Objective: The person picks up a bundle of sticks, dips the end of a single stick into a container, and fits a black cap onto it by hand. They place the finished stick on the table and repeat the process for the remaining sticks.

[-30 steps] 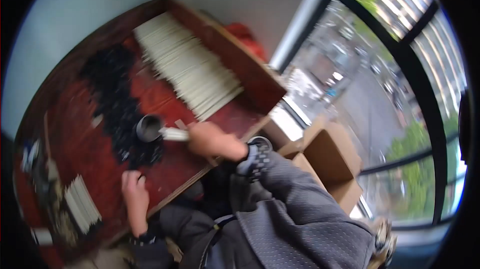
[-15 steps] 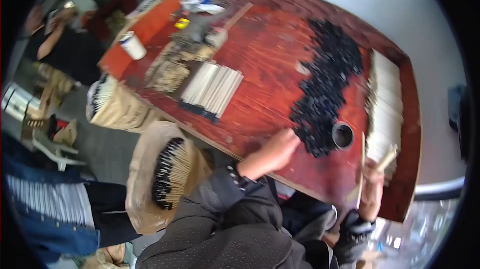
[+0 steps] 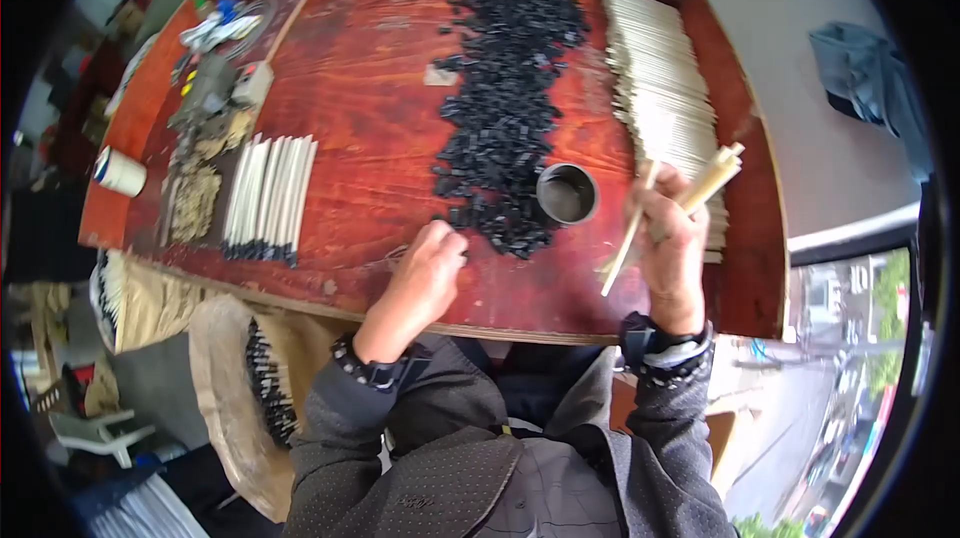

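My right grip point(image 3: 670, 230) is clamped on a small bundle of pale sticks point(image 3: 712, 181), held slanting to the far right, while a single pale stick point(image 3: 627, 241) stands out from my fingers on the left, its lower end toward the near side. All of this is over the near right part of the red counter point(image 3: 355, 68), just right of a round grey cup point(image 3: 567, 208).

My left grip point(image 3: 425, 273) is over the near edge, fingers curled in together; I cannot tell whether anything is pinched there. It is just left of the near end of a long heap of small black pieces point(image 3: 505, 78), which runs toward the far side; the cup is beside the heap, on its right.

Farther right, a long row of white sticks point(image 3: 660, 68) lies along the side board. Well to my left lies a group of black-ended sticks point(image 3: 268, 188), dark ends toward me.
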Tool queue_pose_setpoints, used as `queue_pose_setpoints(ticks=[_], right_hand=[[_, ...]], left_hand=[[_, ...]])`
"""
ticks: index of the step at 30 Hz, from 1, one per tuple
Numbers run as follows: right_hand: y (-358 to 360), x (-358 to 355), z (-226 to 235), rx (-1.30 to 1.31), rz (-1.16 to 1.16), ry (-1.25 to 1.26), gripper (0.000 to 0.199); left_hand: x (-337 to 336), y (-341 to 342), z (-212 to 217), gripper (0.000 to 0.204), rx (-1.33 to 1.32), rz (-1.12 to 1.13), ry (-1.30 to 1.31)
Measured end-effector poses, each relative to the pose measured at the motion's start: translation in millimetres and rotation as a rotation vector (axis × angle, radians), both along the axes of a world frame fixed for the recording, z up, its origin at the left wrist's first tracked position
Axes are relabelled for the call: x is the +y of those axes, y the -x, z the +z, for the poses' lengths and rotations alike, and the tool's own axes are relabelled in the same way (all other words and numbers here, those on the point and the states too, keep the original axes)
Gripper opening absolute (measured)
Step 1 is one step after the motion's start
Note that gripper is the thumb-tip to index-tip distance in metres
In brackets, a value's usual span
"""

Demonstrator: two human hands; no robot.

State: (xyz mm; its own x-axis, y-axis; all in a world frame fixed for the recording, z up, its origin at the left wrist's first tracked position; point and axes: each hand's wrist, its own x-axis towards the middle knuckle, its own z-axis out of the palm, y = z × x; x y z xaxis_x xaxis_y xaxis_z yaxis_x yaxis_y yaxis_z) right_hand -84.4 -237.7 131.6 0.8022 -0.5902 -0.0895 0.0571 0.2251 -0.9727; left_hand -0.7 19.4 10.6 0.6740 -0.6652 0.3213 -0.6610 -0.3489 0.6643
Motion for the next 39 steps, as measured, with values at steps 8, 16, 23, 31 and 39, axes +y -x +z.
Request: queue_pose_setpoints(ticks=[8,16,23,31,39], right_hand=[[-15,-15,-30,-0.149,-0.044,0.767,0.009],[-23,-15,-55,0.126,0.06,1.276,0.024],[-4,-10,-20,0.087,-0.017,0.624,0.01],[5,14,-20,0.009,0.08,0.163,0.013],[6,29,-25,-0.032,0.143,0.276,0.014]], left_hand=[[2,1,7,0.014,0.027,-0.002,-0.043],[-19,-2,-4,0.014,0.054,0.082,0.045],[-30,8,11,0.015,0.2,-0.002,0.308],[-28,28,23,0.015,0.637,-0.046,0.436],[-26,29,32,0.012,0.412,-0.022,0.473]])
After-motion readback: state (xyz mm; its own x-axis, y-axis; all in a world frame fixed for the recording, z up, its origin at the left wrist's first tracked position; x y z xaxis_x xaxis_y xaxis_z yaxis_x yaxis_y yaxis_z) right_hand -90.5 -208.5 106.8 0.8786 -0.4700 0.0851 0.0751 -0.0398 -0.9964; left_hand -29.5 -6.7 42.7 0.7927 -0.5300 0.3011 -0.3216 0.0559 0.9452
